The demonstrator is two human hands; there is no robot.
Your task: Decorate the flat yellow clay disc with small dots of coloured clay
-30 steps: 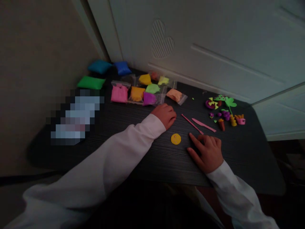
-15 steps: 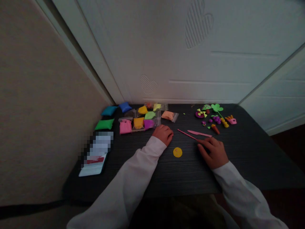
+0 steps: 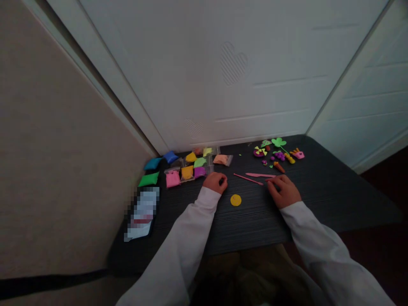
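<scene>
My left hand (image 3: 215, 182) rests on the dark table with its fingers curled in and nothing visible in them. A flat yellow clay disc (image 3: 236, 200) with a faint mark on it lies just to its right. On the disc's other side is my right hand (image 3: 283, 192), its fingers loosely stretched and holding nothing that I can see. Its fingertips are close to a pink plastic knife (image 3: 257, 175), whose right end they partly cover. A thin pink modelling stick (image 3: 247, 179) lies between the two hands.
Bags of coloured clay, such as a pink bag (image 3: 173, 179) and a green packet (image 3: 148, 179), lie at the back left. A phone (image 3: 143, 216), its screen blurred, is at the left edge. Small clay figures, including a green clover (image 3: 279, 142), stand back right. A white door (image 3: 197, 80) rises behind.
The camera view has tilted up and turned. My right hand's index finger and thumb have drawn closer together, near the knife. My left hand stays beside the disc with its fingers curled.
</scene>
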